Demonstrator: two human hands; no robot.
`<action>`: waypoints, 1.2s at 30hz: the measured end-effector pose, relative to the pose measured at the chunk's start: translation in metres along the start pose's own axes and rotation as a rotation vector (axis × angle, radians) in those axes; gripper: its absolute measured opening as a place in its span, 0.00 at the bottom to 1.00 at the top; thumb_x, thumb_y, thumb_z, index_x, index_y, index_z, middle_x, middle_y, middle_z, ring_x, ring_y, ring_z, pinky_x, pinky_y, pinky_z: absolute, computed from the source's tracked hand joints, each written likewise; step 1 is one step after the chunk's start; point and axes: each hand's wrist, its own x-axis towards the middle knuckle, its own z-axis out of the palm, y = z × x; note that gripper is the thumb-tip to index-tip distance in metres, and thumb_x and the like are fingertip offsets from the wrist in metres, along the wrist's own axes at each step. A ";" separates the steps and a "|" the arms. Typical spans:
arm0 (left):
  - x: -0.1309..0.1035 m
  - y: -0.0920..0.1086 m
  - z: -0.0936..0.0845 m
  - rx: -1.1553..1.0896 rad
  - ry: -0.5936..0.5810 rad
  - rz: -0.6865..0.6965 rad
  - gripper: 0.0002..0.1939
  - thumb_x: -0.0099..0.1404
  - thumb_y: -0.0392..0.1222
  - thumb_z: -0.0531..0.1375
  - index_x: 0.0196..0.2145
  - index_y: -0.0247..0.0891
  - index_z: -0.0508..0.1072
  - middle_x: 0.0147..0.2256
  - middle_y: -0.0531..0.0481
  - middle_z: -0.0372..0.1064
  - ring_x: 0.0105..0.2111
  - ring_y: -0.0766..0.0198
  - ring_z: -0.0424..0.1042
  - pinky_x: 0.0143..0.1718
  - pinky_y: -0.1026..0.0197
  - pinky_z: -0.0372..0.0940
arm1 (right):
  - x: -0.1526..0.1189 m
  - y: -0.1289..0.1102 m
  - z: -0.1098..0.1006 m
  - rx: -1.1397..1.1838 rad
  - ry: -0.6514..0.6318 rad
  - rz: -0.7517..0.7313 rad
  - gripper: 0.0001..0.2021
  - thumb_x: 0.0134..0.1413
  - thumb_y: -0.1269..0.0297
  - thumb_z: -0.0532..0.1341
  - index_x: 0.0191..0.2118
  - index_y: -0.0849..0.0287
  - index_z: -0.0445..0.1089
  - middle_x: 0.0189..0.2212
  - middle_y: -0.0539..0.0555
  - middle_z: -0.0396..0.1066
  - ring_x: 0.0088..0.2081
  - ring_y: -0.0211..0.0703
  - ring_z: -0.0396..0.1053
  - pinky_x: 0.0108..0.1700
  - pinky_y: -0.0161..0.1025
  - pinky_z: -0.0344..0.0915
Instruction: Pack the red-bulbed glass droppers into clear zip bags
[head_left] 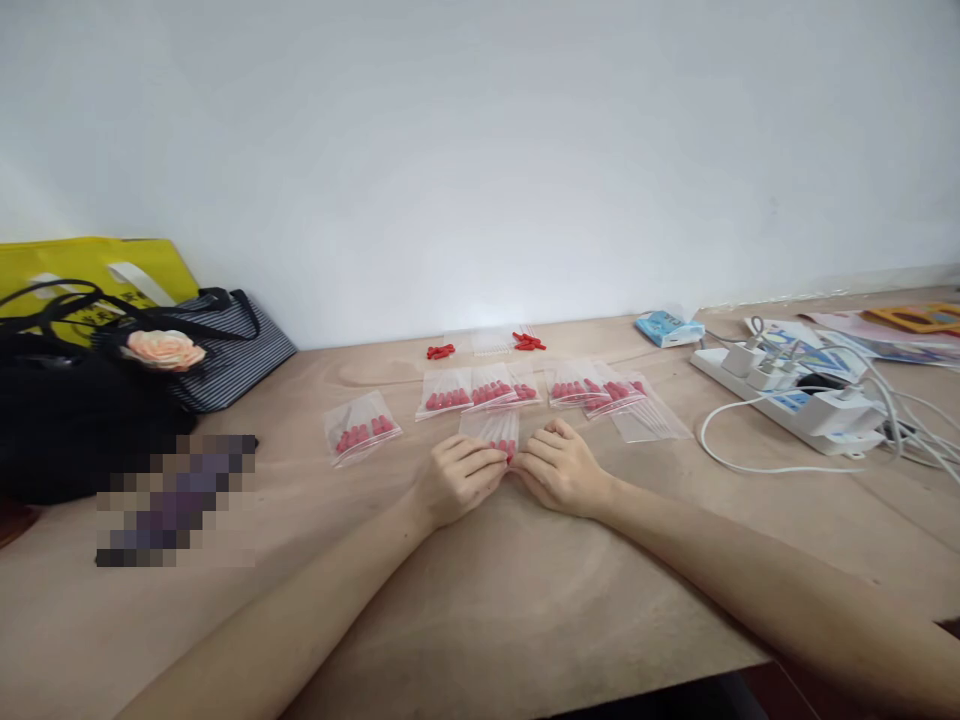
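Both hands meet at the middle of the counter, our left hand (461,478) and right hand (559,468) pinching the near edge of one small clear zip bag (491,430) between curled fingers and thumbs. Each grip is closed on the bag, knuckles up, fingertips nearly touching each other over a cluster of red caps (505,447) that shows at the bag's near end. The bag lies flat and stretches away from the hands toward the far edge of the counter, its long axis running from us to the wall; neither hand is clearly nearer, since both hold the same edge.

Just beyond it sits a row of filled bags (487,388) across the counter, with one more filled bag (362,428) apart toward the left side. A few empty bags (651,420) lie fanned to the right of the row. Loose red caps (440,351) rest near the far edge. A white power strip (787,400) with chargers and cables occupies the right side, and a striped handbag (225,355) the left.
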 end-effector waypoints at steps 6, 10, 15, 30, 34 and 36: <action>-0.005 -0.001 -0.001 -0.040 0.054 -0.056 0.05 0.62 0.31 0.57 0.35 0.35 0.71 0.33 0.50 0.75 0.30 0.64 0.73 0.31 0.62 0.67 | -0.002 0.007 -0.003 0.053 0.036 0.043 0.08 0.56 0.69 0.53 0.29 0.61 0.67 0.22 0.51 0.67 0.28 0.38 0.59 0.34 0.38 0.52; -0.006 -0.002 -0.001 -0.068 0.083 -0.037 0.05 0.62 0.30 0.57 0.35 0.35 0.71 0.34 0.50 0.75 0.30 0.65 0.73 0.30 0.62 0.67 | -0.001 0.010 -0.003 0.020 0.093 -0.046 0.06 0.54 0.72 0.54 0.30 0.60 0.67 0.22 0.50 0.67 0.27 0.37 0.58 0.34 0.38 0.52; -0.004 -0.002 0.003 -0.071 0.090 -0.015 0.05 0.62 0.31 0.58 0.36 0.36 0.72 0.33 0.50 0.75 0.30 0.65 0.73 0.31 0.63 0.68 | 0.002 0.007 0.000 -0.050 0.095 -0.085 0.09 0.54 0.73 0.54 0.25 0.60 0.66 0.20 0.49 0.64 0.26 0.36 0.56 0.34 0.38 0.51; 0.000 -0.001 0.003 -0.003 0.059 0.068 0.05 0.62 0.30 0.55 0.31 0.34 0.71 0.30 0.49 0.75 0.28 0.65 0.73 0.30 0.62 0.69 | 0.003 0.005 -0.001 -0.043 0.061 -0.083 0.10 0.55 0.72 0.53 0.25 0.60 0.65 0.20 0.49 0.65 0.26 0.36 0.58 0.37 0.39 0.51; -0.002 -0.003 -0.001 0.032 0.044 0.089 0.06 0.62 0.28 0.55 0.32 0.33 0.71 0.30 0.47 0.75 0.28 0.64 0.73 0.31 0.60 0.70 | 0.000 0.005 -0.003 -0.009 0.054 -0.040 0.08 0.55 0.72 0.53 0.27 0.60 0.66 0.21 0.50 0.65 0.27 0.37 0.58 0.37 0.39 0.51; -0.005 -0.006 -0.003 0.031 0.027 0.104 0.06 0.62 0.28 0.55 0.32 0.33 0.71 0.31 0.46 0.75 0.28 0.63 0.73 0.31 0.60 0.70 | -0.001 0.006 -0.004 0.010 0.042 -0.029 0.08 0.55 0.72 0.52 0.27 0.60 0.66 0.21 0.50 0.65 0.27 0.37 0.59 0.38 0.39 0.51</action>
